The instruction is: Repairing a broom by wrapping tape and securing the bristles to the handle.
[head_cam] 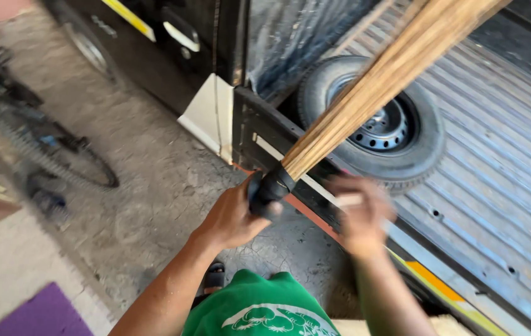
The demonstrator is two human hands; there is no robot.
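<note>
The left hand (231,218) is clenched around the black grip (270,190) at the base of a stick broom (377,87), just below the middle of the view. From that grip the bundle of tan bristles runs up toward one o'clock, passing over a spare tyre (374,124) and leaving the picture at the top edge. The right hand (362,214) hangs just beside the grip, at its three o'clock; it is blurred, and I cannot tell whether it is released or clenched, nor whether it touches the broom.

The spare tyre lies flat on the ribbed metal truck bed (495,155), which fills the right side. The bed's dark side wall (259,134) runs from the centre down toward four o'clock, with an orange and yellow strip along its lower edge. At eleven o'clock stands the dark cab door with a pale handle (180,32). A bicycle (41,143) rests on the cracked concrete floor (153,186) at nine o'clock. A purple mat (41,314) lies at seven o'clock, and the person's green shirt (256,308) shows at six o'clock.
</note>
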